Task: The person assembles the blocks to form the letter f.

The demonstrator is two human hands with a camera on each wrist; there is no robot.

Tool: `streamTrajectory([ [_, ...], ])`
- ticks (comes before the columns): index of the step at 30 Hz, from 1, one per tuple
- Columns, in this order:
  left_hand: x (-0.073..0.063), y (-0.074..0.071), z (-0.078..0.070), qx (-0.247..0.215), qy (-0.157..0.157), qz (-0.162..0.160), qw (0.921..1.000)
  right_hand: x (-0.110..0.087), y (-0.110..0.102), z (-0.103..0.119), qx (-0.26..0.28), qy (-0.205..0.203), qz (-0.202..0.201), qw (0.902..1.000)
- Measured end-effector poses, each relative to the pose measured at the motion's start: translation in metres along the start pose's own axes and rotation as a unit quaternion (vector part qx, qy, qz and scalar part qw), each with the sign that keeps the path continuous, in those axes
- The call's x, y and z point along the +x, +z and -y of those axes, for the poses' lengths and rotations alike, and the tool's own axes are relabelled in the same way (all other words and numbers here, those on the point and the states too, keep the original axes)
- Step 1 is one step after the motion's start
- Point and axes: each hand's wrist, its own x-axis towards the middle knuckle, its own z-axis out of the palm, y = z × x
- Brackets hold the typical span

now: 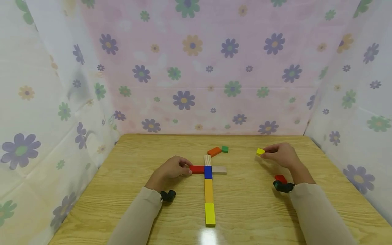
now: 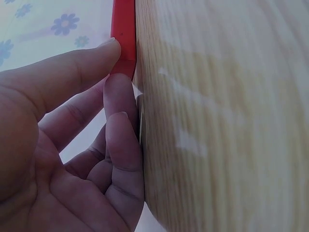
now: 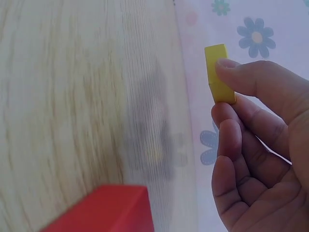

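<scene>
My left hand (image 1: 173, 167) pinches the outer end of a red block (image 1: 196, 169) lying on the table, thumb on one side in the left wrist view. That block's other end meets a blue block (image 1: 208, 172). Opposite it lies a pale grey block (image 1: 219, 169); a natural wood block (image 1: 207, 160) sits behind the blue one. In front, an orange-yellow block (image 1: 209, 191) and a yellow block (image 1: 210, 214) continue the line. My right hand (image 1: 282, 155) holds a small yellow block (image 3: 219, 75) between thumb and fingers, above the table.
An orange block (image 1: 214, 151) and a small green block (image 1: 225, 149) lie behind the arrangement. Another red block (image 1: 280, 178) lies by my right wrist. Flowered cloth (image 1: 196, 68) hangs behind and at both sides of the wooden table (image 1: 134, 190).
</scene>
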Motion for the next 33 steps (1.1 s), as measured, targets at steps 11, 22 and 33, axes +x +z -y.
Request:
streamTrajectory([
  [11, -0.001, 0.004, 0.002, 0.002, -0.005, -0.001, 1.0000, 0.007, 0.012, 0.007, 0.002, 0.002, 0.010, 0.9999],
  [22, 0.000, 0.002, 0.005, 0.007, -0.001, 0.000, 1.0000, 0.017, 0.028, 0.018, 0.008, 0.013, 0.012, 0.9998],
  [33, 0.001, 0.000, 0.003, 0.011, -0.002, 0.000, 0.9999, 0.023, 0.042, 0.033, 0.023, 0.011, 0.012, 0.9996],
])
